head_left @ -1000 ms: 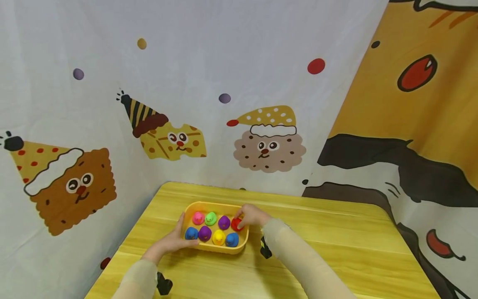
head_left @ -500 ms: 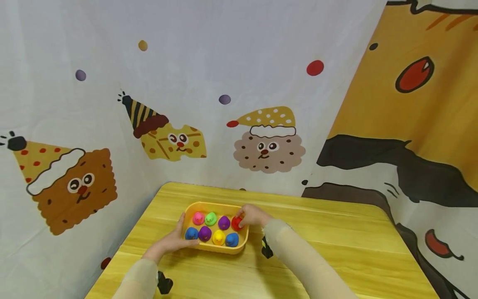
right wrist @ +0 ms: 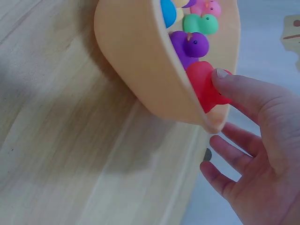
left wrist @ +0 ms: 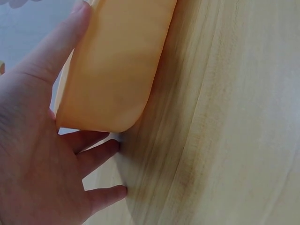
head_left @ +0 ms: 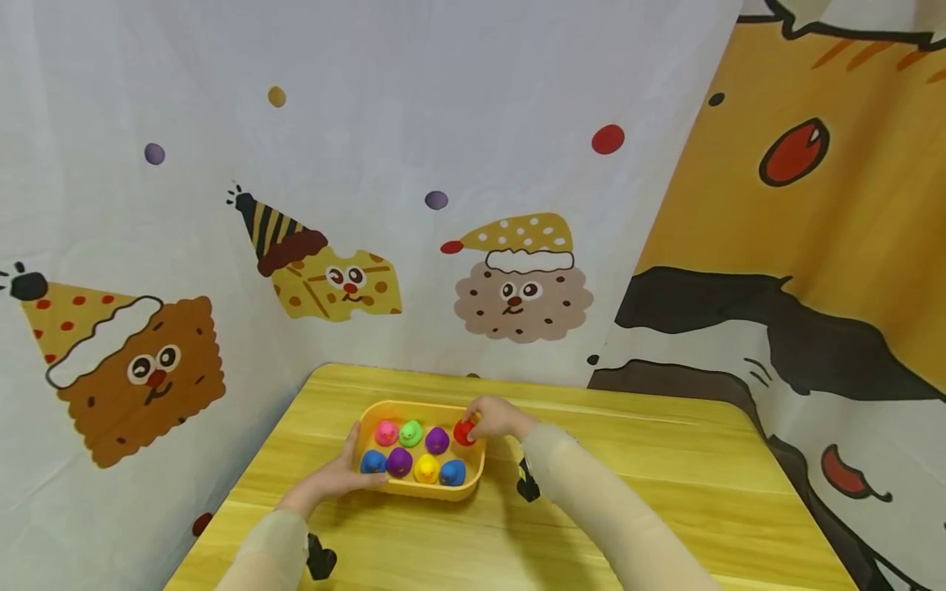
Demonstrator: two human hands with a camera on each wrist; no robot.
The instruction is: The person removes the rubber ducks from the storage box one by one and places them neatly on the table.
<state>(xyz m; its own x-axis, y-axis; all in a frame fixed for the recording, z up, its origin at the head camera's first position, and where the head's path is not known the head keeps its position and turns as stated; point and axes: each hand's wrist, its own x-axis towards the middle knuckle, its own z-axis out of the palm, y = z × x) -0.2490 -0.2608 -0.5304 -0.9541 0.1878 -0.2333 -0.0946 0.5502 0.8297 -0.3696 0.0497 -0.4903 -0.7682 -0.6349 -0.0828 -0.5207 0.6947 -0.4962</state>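
A yellow-orange plastic bin point(head_left: 414, 490) stands on the table with several rubber ducks inside: pink point(head_left: 387, 432), green point(head_left: 410, 433), purple point(head_left: 437, 441), yellow point(head_left: 426, 469), blue point(head_left: 452, 473) and others. My left hand point(head_left: 334, 478) holds the bin's left end, thumb along the front rim; in the left wrist view the lower fingers extend beside its wall point(left wrist: 117, 65). At the far right corner, my right hand point(head_left: 498, 417) pinches a red rubber duck point(head_left: 463, 432). The right wrist view shows the thumb on this duck point(right wrist: 200, 84); the index finger is hidden behind it.
The wood-grain table point(head_left: 628, 484) reaches out to the right and in front of the bin. A white curtain point(head_left: 369, 123) with cartoon prints hangs behind its back edge and along the left side.
The red duck has risen slightly toward the bin's back corner with my right hand. My left hand keeps its place on the bin. The head view has shifted a little to the right.
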